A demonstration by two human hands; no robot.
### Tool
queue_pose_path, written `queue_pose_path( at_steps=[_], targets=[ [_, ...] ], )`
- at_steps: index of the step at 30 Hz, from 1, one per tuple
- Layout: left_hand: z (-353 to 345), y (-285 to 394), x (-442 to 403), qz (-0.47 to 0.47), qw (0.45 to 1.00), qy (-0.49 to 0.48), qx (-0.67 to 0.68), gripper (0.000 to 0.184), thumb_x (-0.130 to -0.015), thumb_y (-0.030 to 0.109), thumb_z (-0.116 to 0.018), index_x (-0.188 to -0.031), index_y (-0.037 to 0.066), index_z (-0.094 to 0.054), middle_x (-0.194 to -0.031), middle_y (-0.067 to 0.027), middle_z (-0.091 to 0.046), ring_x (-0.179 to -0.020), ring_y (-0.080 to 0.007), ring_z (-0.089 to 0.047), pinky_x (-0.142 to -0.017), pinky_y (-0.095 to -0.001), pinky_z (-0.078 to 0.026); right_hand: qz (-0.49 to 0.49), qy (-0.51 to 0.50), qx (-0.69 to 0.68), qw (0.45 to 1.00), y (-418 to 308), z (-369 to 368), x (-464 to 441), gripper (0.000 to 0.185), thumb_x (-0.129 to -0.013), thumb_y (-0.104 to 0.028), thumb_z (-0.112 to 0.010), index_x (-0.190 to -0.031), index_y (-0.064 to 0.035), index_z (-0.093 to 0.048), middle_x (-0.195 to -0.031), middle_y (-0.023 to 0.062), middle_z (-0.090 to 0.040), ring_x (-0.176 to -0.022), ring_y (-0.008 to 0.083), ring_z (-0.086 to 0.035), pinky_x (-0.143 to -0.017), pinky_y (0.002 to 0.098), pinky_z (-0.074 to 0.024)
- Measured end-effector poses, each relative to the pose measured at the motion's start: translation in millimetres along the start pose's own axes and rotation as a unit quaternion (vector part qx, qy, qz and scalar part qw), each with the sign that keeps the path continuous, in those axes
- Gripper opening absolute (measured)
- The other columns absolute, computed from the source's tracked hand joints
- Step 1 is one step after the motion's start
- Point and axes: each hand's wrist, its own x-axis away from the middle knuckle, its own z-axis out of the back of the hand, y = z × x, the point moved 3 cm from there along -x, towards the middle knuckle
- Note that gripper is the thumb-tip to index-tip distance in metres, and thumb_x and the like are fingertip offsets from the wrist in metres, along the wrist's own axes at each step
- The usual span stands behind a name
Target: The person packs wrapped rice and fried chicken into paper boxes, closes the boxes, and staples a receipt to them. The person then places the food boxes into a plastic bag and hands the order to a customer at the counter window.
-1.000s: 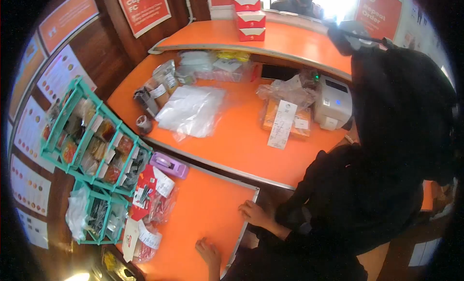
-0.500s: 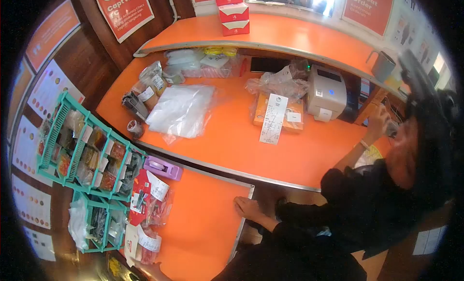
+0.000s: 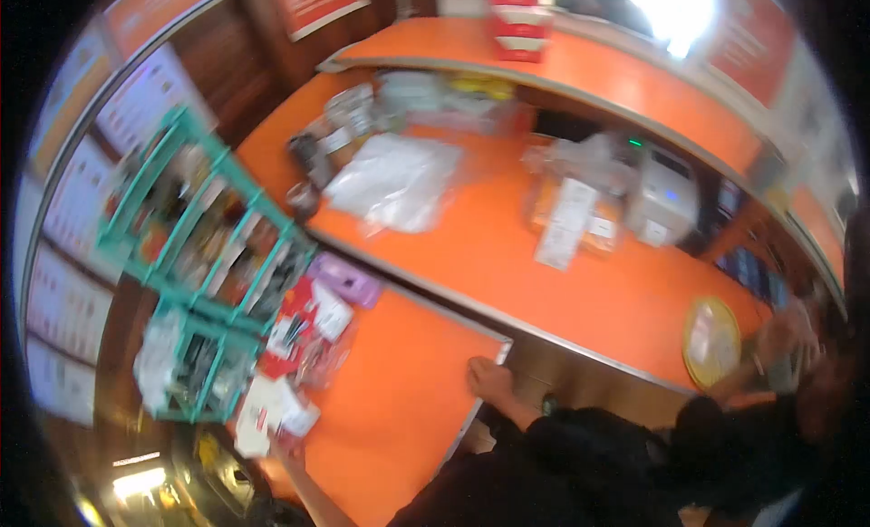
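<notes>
At the lower left, my left hand point(image 3: 284, 450) has its fingers on the near edge of a white paper packet point(image 3: 255, 420) with red print, and seems to grip it; blur hides the fingertips. A white slip point(image 3: 297, 413) lies against the packet. Just beyond are a red packet point(image 3: 292, 332) and a clear plastic bag point(image 3: 319, 362) with a paper slip point(image 3: 332, 311). My right hand point(image 3: 489, 379) rests on the metal-trimmed edge of the orange counter point(image 3: 390, 418), fingers loosely laid, holding nothing visible.
Teal baskets point(image 3: 204, 296) with packets stand left, beside a purple tape dispenser point(image 3: 346, 280). Plastic bags point(image 3: 399, 178), a receipt point(image 3: 568, 223) and a label printer point(image 3: 666, 196) sit on the far counter. At right, a co-worker's hand point(image 3: 784, 337) is near a round yellow-rimmed item point(image 3: 710, 344).
The view has shifted, blurring the scene. My left hand has come further into view at the white packet, which has turned. The co-worker's hand is lower and the yellow-rimmed item shows more.
</notes>
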Motion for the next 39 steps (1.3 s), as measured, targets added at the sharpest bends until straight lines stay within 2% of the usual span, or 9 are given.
queue_pose_path(
  at_steps=[8,11,14,16,19,22,25,28,39],
  targets=[
    [-45.1,21.7,17.6,0.183,0.960,0.207,0.040,0.066,-0.074,0.049,-0.078,-0.127,0.022,-0.050,-0.119,-0.0069,-0.060,-0.112,-0.0261,-0.055,-0.084,-0.0587,-0.044,0.012,-0.061,-0.017,0.998,-0.5,-12.5,-2.5,0.008,-0.089,-0.018,-0.055,-0.091,-0.0111,-0.059,-0.088,0.0081,-0.065,-0.076,0.0300,-0.065,-0.063,0.0409,-0.0522],
    [-76.3,38.9,29.6,0.139,0.965,0.220,-0.005,0.075,-0.071,0.063,-0.073,-0.128,0.020,-0.049,-0.125,-0.0050,-0.055,-0.113,-0.0280,-0.053,-0.083,-0.0554,-0.042,0.021,-0.052,-0.008,0.998,1.5,-15.2,1.2,0.010,-0.091,-0.017,-0.051,-0.087,-0.0102,-0.056,-0.083,0.0087,-0.063,-0.073,0.0311,-0.063,-0.062,0.0424,-0.0501],
    [-80.4,34.7,29.4,0.128,0.950,0.284,0.028,0.085,-0.069,0.053,-0.081,-0.137,0.024,-0.038,-0.128,-0.0092,-0.053,-0.118,-0.0363,-0.050,-0.084,-0.0689,-0.038,0.006,-0.068,-0.026,0.997,-3.8,-10.7,0.5,0.010,-0.091,-0.018,-0.051,-0.088,-0.0098,-0.056,-0.084,0.0094,-0.062,-0.074,0.0319,-0.062,-0.063,0.0434,-0.0494],
    [-98.7,54.8,46.3,0.124,0.956,0.264,0.023,0.096,-0.069,0.056,-0.080,-0.141,0.016,-0.031,-0.138,-0.0151,-0.042,-0.123,-0.0386,-0.044,-0.088,-0.0636,-0.041,0.009,-0.083,-0.022,0.996,-4.4,-11.0,1.8,0.011,-0.092,-0.018,-0.051,-0.089,-0.0091,-0.056,-0.084,0.0103,-0.062,-0.076,0.0326,-0.062,-0.064,0.0439,-0.0491],
    [-90.6,24.4,40.7,0.068,0.816,0.552,-0.156,0.105,-0.070,0.062,-0.078,-0.137,-0.003,-0.029,-0.138,-0.0248,-0.029,-0.121,-0.0398,-0.038,-0.097,-0.0524,-0.038,0.005,-0.100,-0.006,0.995,-5.5,-13.3,1.1,0.012,-0.094,-0.017,-0.049,-0.091,-0.0076,-0.055,-0.085,0.0121,-0.061,-0.077,0.0340,-0.062,-0.066,0.0448,-0.0485],
    [-137.1,23.8,67.4,-0.142,0.844,0.486,-0.177,0.092,-0.075,0.057,-0.077,-0.132,-0.003,-0.037,-0.131,-0.0238,-0.036,-0.115,-0.0375,-0.040,-0.096,-0.0533,-0.034,0.020,-0.109,0.005,0.994,-9.0,-10.1,-0.3,0.014,-0.096,-0.016,-0.046,-0.093,-0.0057,-0.054,-0.084,0.0147,-0.060,-0.078,0.0357,-0.061,-0.065,0.0455,-0.0476],
    [-161.7,37.9,75.1,-0.172,0.898,0.331,-0.233,0.067,-0.079,0.043,-0.077,-0.123,-0.001,-0.049,-0.125,-0.0207,-0.041,-0.113,-0.0345,-0.040,-0.095,-0.0503,-0.033,-0.001,-0.110,0.008,0.994,-8.5,-11.4,2.4,0.014,-0.096,-0.017,-0.047,-0.093,-0.0059,-0.054,-0.082,0.0150,-0.059,-0.077,0.0361,-0.061,-0.064,0.0456,-0.0469],
    [-177.6,77.4,76.8,-0.291,0.813,0.328,-0.382,0.045,-0.079,0.028,-0.077,-0.114,0.005,-0.059,-0.118,-0.0164,-0.045,-0.111,-0.0323,-0.041,-0.096,-0.0480,-0.032,0.004,-0.100,0.004,0.995,-8.9,-12.6,1.2,0.015,-0.096,-0.018,-0.047,-0.091,-0.0060,-0.054,-0.081,0.0153,-0.059,-0.075,0.0362,-0.061,-0.062,0.0453,-0.0465],
    [-191.9,104.4,64.3,-0.340,0.840,0.271,-0.324,0.047,-0.076,0.014,-0.072,-0.122,0.015,-0.063,-0.113,-0.0155,-0.043,-0.109,-0.0325,-0.042,-0.097,-0.0481,-0.033,-0.010,-0.098,-0.011,0.995,-8.5,-9.6,2.3,0.012,-0.090,-0.017,-0.051,-0.088,-0.0056,-0.053,-0.080,0.0148,-0.058,-0.073,0.0379,-0.060,-0.060,0.0466,-0.0476]
  ],
)
